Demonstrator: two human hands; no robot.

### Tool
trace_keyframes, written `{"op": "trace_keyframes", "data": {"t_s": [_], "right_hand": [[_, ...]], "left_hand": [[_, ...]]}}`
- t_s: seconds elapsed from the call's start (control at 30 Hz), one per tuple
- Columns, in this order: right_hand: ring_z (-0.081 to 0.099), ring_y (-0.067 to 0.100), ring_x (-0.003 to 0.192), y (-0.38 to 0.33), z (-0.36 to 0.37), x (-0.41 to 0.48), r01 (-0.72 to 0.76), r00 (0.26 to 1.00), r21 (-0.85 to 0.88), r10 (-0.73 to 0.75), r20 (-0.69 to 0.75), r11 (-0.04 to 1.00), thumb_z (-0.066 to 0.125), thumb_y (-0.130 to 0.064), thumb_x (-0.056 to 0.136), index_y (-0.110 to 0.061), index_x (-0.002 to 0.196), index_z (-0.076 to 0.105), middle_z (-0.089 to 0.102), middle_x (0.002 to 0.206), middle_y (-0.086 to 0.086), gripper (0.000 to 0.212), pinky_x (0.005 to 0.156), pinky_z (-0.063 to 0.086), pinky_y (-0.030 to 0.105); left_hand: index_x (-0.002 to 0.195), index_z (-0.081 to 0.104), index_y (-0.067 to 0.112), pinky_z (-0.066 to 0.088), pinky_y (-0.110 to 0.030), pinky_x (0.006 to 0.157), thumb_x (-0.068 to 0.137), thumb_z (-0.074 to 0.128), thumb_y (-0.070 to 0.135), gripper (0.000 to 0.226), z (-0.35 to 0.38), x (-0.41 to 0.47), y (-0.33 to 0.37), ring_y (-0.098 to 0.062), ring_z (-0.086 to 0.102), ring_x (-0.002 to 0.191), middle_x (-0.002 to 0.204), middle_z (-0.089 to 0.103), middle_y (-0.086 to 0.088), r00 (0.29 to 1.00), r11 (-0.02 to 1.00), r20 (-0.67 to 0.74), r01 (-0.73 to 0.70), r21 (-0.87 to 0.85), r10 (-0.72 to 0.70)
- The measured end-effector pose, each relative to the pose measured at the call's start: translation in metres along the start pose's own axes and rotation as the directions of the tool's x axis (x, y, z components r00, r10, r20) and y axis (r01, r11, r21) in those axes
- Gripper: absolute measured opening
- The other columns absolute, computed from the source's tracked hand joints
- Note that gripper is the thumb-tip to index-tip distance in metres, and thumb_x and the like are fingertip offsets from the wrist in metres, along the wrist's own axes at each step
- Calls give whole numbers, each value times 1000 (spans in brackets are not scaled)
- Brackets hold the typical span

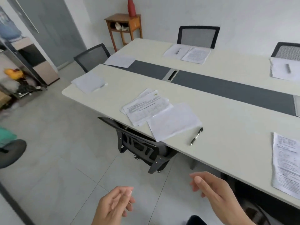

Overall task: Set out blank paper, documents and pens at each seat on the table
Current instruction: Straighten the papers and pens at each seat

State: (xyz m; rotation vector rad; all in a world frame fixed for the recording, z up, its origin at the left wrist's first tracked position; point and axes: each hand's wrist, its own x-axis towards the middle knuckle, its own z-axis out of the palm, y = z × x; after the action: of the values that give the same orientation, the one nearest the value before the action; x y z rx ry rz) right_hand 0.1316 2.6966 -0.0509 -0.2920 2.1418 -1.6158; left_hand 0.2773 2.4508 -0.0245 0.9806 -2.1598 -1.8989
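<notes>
both hands hang low over the tiled floor, short of the table's near edge, and hold nothing. the left hand (115, 203) has its fingers loosely curled, the thumb near the fingertips; the right hand (215, 192) is relaxed, its fingers slack and slightly apart.

on the long cream table (235, 127), the nearest seat has a fanned stack of printed documents (146, 108). a blank sheet (173, 120) laps over the stack's right edge, with one corner hanging past the table edge. a black pen (196, 136) lies just right of that sheet, tilted. a black chair (142, 143) is tucked under this place.

at the left end lie two sets of paper – one pile (89, 82) by the near corner, and one sheet (119, 60) partly on the dark centre strip (227, 88).

across the strip, a far seat has a sheet with a pen on it (176, 51) beside a printed page (195, 55). further right, another paper (284, 69) carries a pen – only partly in frame. a printed document (285, 163) lies at the right edge on the near side.
</notes>
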Motion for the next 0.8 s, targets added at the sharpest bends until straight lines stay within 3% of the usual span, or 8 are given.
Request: {"op": "trace_keyframes", "data": {"t_s": [0.07,0.23,0.3,0.4,0.43,0.57,0.7,0.8], "right_hand": [[70,13,75,-6,6,14,-11,999,7,12,-36,1000,56,-71,66,-39,88,72,75,83,-2,43,63,52,22],[69,9,70,-16,12,66,-30,993,-23,27,-118,999,52,-93,50,-25,87,75,75,80,-1,80,56,49,15],[69,10,71,-22,18,94,-34,991,-21,31,-129,999,54,-89,55,-25,86,75,75,80,0,74,57,50,17],[70,15,75,-33,29,143,-58,988,1,58,-145,998,58,-66,79,-33,86,74,75,81,0,37,63,53,27],[70,15,76,-38,32,158,-57,987,8,58,-149,998,57,-63,82,-33,86,74,76,82,0,34,64,53,28],[70,12,77,-61,42,212,-60,987,1,60,-148,998,55,-53,83,-23,92,74,76,84,-3,37,71,55,36],[70,8,79,-78,54,246,-56,986,-6,55,-154,998,54,-81,68,-26,94,73,76,87,-6,64,69,53,22],[70,8,79,-85,66,271,-99,977,-19,93,-191,995,54,-74,74,-25,95,73,76,86,-7,57,75,56,33]], "left_hand": [[77,76,25,47,-28,53,69,65,42,21,-6,25,4,-20,63,59,71,71,-14,1000,1000,27,-1,-9,2],[79,75,31,48,-29,58,59,59,60,38,-8,93,21,-18,66,62,76,73,-11,995,1000,92,-23,1,23],[79,74,32,49,-28,59,59,59,60,38,-10,123,31,-17,66,63,76,73,-10,994,999,109,-34,14,32],[78,74,32,48,-29,58,58,60,61,38,-20,170,49,-17,66,62,76,73,-11,994,999,107,-26,32,23],[78,74,33,48,-28,58,57,60,62,38,-24,185,56,-17,67,62,76,74,-10,993,998,115,-28,47,23],[83,75,28,50,-26,60,58,59,63,46,-36,244,81,-18,67,66,78,74,-9,986,996,164,-52,70,40],[87,75,22,50,-25,60,58,60,61,51,-42,290,101,-17,68,65,78,74,-9,975,997,220,-46,67,30],[90,74,22,52,-25,61,66,61,61,47,-47,324,111,-15,68,67,80,74,-6,956,995,294,-41,90,13]]}}
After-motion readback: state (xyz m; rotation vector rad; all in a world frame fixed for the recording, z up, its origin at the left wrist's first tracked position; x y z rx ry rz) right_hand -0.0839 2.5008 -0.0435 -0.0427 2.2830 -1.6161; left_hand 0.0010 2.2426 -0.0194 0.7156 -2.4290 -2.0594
